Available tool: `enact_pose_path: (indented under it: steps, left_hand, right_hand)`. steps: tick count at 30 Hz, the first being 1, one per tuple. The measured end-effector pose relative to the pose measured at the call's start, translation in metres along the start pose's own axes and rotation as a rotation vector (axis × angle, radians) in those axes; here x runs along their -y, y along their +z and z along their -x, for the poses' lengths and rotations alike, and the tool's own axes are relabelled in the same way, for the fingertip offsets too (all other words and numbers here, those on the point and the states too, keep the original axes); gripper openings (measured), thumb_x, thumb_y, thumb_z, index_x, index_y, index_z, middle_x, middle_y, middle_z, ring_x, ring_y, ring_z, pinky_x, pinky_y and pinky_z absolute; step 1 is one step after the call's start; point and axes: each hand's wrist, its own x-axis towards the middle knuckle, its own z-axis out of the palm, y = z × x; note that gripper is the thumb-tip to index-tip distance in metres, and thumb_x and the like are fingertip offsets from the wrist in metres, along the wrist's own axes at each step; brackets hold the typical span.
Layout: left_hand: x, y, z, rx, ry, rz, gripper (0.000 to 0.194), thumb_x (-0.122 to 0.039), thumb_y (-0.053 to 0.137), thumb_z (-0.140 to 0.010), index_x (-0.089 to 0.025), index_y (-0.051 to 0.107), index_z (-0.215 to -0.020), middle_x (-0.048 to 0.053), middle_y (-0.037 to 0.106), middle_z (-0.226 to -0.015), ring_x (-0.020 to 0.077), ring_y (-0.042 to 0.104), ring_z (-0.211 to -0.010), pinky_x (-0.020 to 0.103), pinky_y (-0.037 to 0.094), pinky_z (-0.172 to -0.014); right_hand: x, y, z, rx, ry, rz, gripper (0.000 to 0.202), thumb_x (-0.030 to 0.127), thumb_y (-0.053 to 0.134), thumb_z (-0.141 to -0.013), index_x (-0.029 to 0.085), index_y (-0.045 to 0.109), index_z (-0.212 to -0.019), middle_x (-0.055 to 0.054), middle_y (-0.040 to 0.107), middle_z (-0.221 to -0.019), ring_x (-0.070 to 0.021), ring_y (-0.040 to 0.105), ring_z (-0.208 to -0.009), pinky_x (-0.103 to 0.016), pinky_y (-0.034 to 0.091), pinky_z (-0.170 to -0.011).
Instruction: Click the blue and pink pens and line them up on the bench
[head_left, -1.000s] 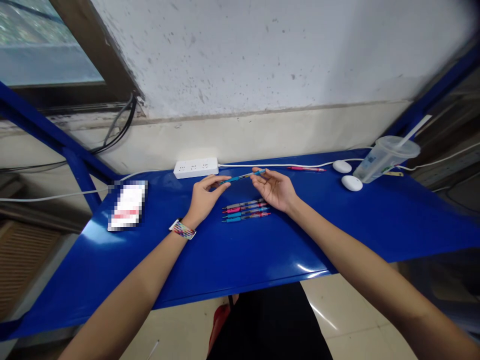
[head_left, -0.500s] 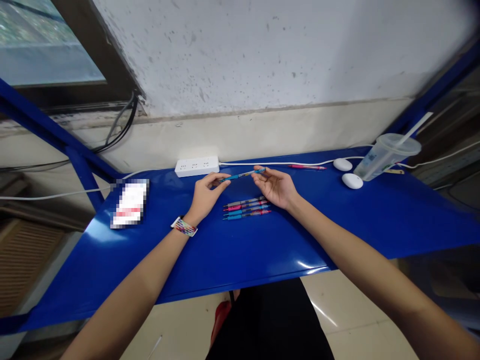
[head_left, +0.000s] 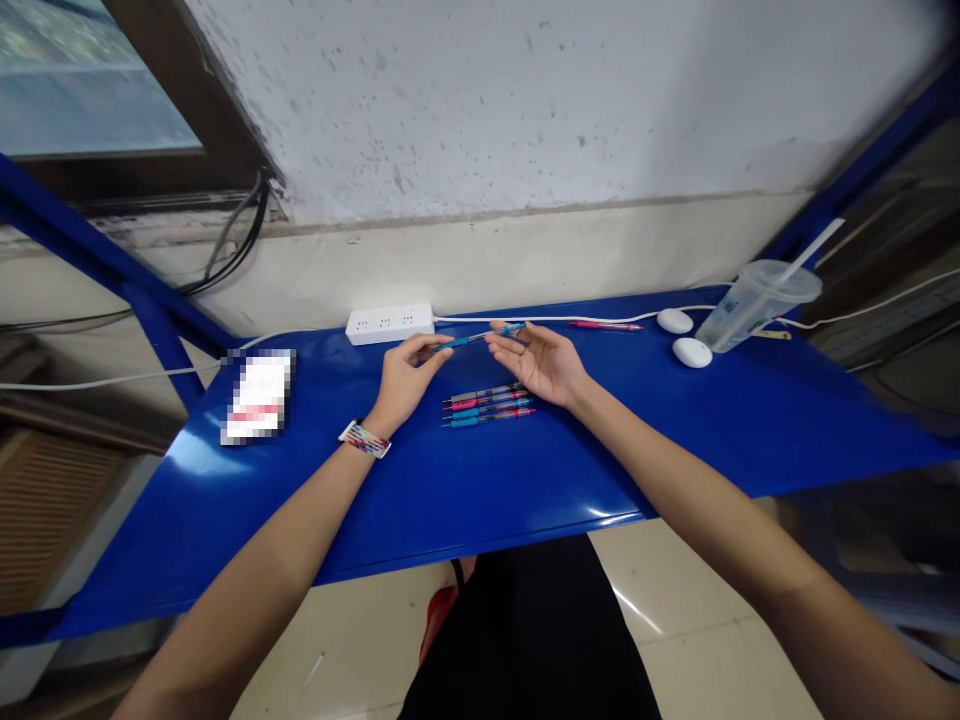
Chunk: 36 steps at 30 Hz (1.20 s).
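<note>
Left hand pinches the blue pen, right hand spread at the pen's other end; a light, level grip, clear of the rowed pens, is advisable.

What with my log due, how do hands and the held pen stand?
Left hand pinching one end of blue pen. Right hand at pen's other end, grip unclear. Four pens lying close by on table.

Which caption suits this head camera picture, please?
Left hand grips a blue pen, right hand at its other end, near pens lying on a blue table.
</note>
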Motion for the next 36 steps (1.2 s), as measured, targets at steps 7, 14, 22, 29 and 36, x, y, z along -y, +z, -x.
enact_pose_path:
  steps: [7, 14, 22, 29, 36]
  left_hand:
    - [0.0026, 0.0015, 0.0006, 0.024, 0.005, -0.006, 0.015, -0.029, 0.083, -0.097, -0.025, 0.087, -0.111, 0.007, 0.085, -0.111, 0.0207, 0.078, -0.097, 0.037, 0.063, -0.092]
    - [0.0005, 0.0034, 0.0019, 0.046, 0.007, -0.024, 0.015, -0.030, 0.083, -0.097, -0.026, 0.087, -0.110, 0.006, 0.085, -0.105, 0.0203, 0.076, -0.093, 0.037, 0.060, -0.088]
    - [-0.0016, 0.0032, 0.0016, 0.037, 0.005, -0.011, 0.015, -0.031, 0.083, -0.097, -0.026, 0.087, -0.110, 0.006, 0.086, -0.108, 0.0213, 0.077, -0.094, 0.038, 0.061, -0.088]
    - [0.0008, 0.0039, 0.0018, 0.039, 0.003, -0.014, 0.016, -0.032, 0.083, -0.098, -0.025, 0.086, -0.111, 0.006, 0.086, -0.108, 0.0214, 0.078, -0.094, 0.039, 0.062, -0.090]
    - [0.0023, 0.0041, 0.0010, 0.036, 0.011, -0.007, 0.016, -0.031, 0.084, -0.096, -0.026, 0.087, -0.111, 0.006, 0.086, -0.109, 0.0222, 0.078, -0.098, 0.039, 0.061, -0.091]
  right_hand:
    - [-0.0002, 0.0013, 0.0006, 0.015, 0.008, 0.005, 0.042, 0.035, 0.047, -0.109, 0.011, 0.075, -0.129, -0.016, 0.087, -0.113, -0.0239, 0.084, -0.106, -0.039, 0.066, -0.111]
    - [-0.0009, 0.0003, -0.0012, 0.009, 0.019, -0.047, 0.041, 0.031, 0.043, -0.109, 0.008, 0.072, -0.125, -0.019, 0.086, -0.110, -0.0245, 0.084, -0.105, -0.039, 0.068, -0.106]
    - [-0.0023, 0.0001, -0.0012, -0.005, -0.007, -0.064, 0.036, 0.024, 0.043, -0.110, 0.009, 0.074, -0.119, -0.018, 0.086, -0.104, -0.0226, 0.085, -0.102, -0.036, 0.068, -0.105]
    - [-0.0008, 0.0054, 0.0006, -0.014, -0.003, -0.078, 0.043, 0.024, 0.034, -0.114, 0.010, 0.075, -0.118, -0.017, 0.087, -0.101, -0.0212, 0.086, -0.098, -0.033, 0.071, -0.097]
    - [-0.0018, 0.0024, 0.0014, -0.032, -0.009, -0.072, 0.043, 0.029, 0.039, -0.113, 0.009, 0.074, -0.129, -0.016, 0.087, -0.105, -0.0232, 0.086, -0.099, -0.038, 0.070, -0.103]
